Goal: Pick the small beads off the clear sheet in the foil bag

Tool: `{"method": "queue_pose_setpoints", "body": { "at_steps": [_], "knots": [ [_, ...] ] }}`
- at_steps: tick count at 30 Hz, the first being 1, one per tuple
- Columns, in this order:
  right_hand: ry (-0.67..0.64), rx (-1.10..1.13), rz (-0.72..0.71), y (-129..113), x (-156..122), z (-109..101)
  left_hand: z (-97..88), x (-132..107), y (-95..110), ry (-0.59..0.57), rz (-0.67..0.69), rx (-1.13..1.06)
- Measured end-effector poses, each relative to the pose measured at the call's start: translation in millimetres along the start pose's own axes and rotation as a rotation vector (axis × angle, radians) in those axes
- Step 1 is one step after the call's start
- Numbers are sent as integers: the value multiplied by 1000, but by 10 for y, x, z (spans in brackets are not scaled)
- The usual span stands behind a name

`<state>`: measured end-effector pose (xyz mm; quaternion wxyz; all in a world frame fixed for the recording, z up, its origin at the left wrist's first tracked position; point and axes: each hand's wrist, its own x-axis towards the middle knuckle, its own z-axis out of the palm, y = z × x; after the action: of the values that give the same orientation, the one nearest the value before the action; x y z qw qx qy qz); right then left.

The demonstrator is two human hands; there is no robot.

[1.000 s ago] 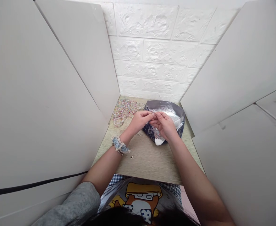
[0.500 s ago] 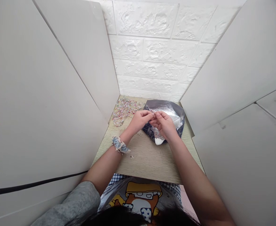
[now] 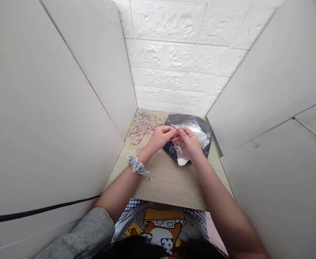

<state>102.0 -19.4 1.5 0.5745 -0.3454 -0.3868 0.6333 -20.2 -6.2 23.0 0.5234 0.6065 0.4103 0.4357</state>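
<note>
My left hand and my right hand meet fingertip to fingertip above a dark bag with a silvery lining. Both are closed in a pinch; whatever lies between the fingertips is too small to make out. Inside the bag, partly covered by my right hand, small pale and pinkish beads show beside a white flap. Left of my hands, strings of multicoloured beads lie heaped on the wooden tabletop.
A tiny dark-and-white bit lies near the front of the tabletop. White panels rise close on the left and right, and a white brick-patterned wall stands behind. A blue scrunchie circles my left wrist.
Hardly anything differs. My hands keep the same pinched pose over the bag, with only a very slight shift of the fingers and of the camera's view.
</note>
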Motion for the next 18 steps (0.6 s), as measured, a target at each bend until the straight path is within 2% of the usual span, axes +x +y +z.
{"method": "queue_pose_setpoints", "body": {
  "at_steps": [18],
  "knots": [
    [5,-110,-12,21,8,-33,-11,7,-36,1,17,48]
  ]
}}
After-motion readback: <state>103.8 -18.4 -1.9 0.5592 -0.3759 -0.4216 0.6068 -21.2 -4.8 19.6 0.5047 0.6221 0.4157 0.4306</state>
